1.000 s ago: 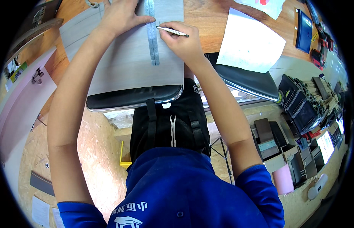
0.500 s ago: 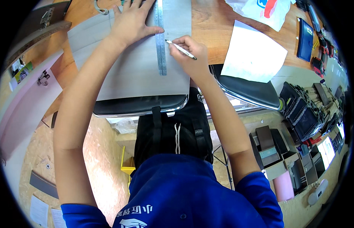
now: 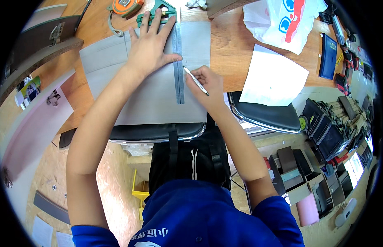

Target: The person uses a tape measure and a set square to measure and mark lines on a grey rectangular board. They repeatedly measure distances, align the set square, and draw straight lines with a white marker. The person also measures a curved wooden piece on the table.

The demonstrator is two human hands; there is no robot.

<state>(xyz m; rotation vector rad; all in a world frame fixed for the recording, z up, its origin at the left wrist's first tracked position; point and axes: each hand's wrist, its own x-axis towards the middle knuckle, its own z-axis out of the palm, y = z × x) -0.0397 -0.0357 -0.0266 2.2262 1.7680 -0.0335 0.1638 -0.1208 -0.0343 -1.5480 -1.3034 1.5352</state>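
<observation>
On the grey sheet point(image 3: 154, 94) lying across the bench point(image 3: 228, 53) and a stool, left hand point(image 3: 152, 49) pressed the ruler point(image 3: 179, 61) flat, fingers spread. Right hand point(image 3: 208, 84) pinched a pen point(image 3: 195, 81) against its edge, so the line looked maybe half drawn.

Grey panel point(image 3: 154, 99), silver ruler point(image 3: 179, 70), orange tape measure point(image 3: 126, 5), blue shirt point(image 3: 199, 218).

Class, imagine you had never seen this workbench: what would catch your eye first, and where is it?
Dead centre, the left hand presses flat on a grey panel beside a metal square ruler, while the right hand holds a pen against the ruler's right edge. Above them an orange tape measure lies on the wooden table, and a white sheet lies to the right.
</observation>
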